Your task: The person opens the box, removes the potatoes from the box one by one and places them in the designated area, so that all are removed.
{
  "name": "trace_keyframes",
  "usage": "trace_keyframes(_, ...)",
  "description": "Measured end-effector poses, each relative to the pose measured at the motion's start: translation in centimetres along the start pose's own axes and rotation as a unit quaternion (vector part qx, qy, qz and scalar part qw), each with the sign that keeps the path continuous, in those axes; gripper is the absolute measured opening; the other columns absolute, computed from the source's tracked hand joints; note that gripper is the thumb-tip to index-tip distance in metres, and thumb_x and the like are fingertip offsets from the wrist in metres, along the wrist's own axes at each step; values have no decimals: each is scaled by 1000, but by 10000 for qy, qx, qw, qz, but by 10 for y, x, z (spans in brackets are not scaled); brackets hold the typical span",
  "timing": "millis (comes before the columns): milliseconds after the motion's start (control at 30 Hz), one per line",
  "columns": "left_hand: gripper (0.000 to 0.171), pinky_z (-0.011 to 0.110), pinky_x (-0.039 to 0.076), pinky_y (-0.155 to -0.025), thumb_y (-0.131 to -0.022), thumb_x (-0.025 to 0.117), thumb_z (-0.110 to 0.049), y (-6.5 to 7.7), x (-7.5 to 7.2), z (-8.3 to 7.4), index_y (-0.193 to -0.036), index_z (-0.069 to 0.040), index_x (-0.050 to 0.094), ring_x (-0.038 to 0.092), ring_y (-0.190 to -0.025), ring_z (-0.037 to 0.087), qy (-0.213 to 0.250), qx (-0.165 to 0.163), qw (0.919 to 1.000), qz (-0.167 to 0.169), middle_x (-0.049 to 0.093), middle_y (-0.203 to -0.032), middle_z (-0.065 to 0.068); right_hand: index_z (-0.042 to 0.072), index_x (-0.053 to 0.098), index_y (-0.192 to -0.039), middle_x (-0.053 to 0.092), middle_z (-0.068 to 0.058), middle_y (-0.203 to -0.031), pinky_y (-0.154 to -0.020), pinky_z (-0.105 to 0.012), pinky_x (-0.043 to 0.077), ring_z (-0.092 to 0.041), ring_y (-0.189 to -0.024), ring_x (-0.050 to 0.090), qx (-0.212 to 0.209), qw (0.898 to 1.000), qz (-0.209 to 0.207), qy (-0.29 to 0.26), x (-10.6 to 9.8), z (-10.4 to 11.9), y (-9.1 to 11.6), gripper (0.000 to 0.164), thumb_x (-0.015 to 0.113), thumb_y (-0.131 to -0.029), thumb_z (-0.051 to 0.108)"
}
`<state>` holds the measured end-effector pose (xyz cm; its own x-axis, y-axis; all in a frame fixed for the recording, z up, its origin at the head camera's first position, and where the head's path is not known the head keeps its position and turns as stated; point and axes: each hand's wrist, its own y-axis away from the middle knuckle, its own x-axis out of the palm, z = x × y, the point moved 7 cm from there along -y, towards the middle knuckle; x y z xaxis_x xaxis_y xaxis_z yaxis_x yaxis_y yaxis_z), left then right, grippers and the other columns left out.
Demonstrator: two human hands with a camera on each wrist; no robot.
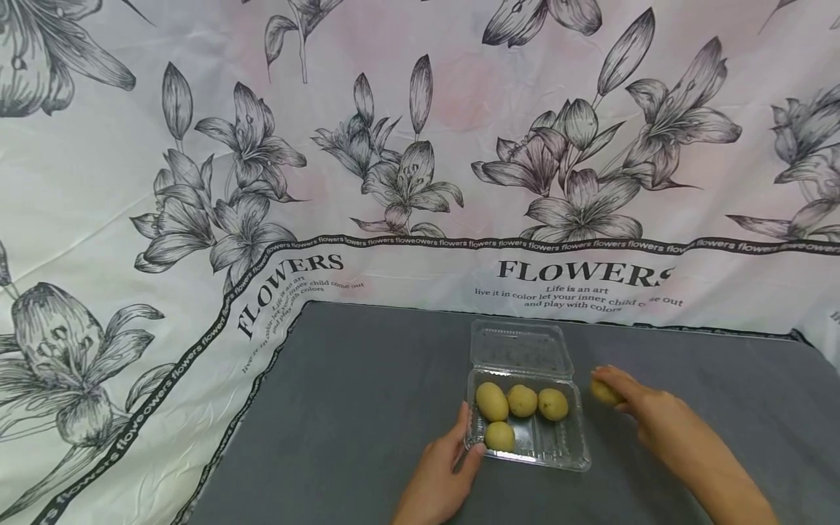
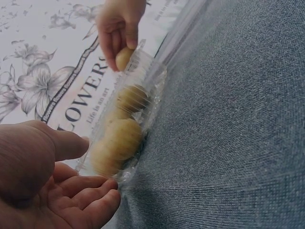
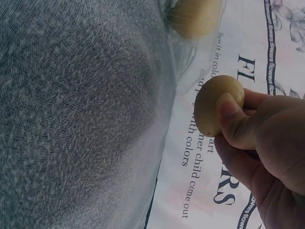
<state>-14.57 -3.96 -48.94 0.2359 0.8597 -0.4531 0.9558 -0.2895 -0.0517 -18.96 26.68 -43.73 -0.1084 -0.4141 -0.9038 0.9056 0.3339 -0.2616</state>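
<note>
A clear plastic clamshell box (image 1: 567,456) lies on the grey cloth with its lid (image 1: 521,346) folded back. Inside are several yellow-brown potatoes (image 1: 492,402), most along the back and one at the front left. My left hand (image 1: 441,470) rests against the box's front left corner, thumb and fingers apart and lightly bent. To the right of the box, my right hand (image 1: 646,408) pinches another potato (image 3: 212,102) between thumb and fingers. That potato is outside the box and apart from it in the head view.
Dark grey cloth (image 1: 354,408) covers the table. Behind and to the left hangs a white fabric (image 1: 407,277) printed with flowers and lettering, meeting the table at its back and left edges.
</note>
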Motion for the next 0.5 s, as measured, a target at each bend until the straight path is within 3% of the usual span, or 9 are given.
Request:
trace_keyframes(267,69,46,50,-113,-109,61,-34,1,-1,-1,-165,-5,33,61,-133,33,-44,23,10000,-34,51,-157,16,11,61,-139,63,-29,-140,-61,-45,61,-34,-83,77,-111,9997,-165,104,0,-3,0,55,77,-89,-6)
trace_keyframes(500,69,45,49,-114,-109,62,-32,1,-1,-1,-165,-3,33,60,-134,33,-7,-8,10000,7,48,-160,16,9,61,-138,69,-25,-133,-53,-35,52,-22,-74,71,-8,9999,-98,139,4,-9,0,55,78,-88,-6)
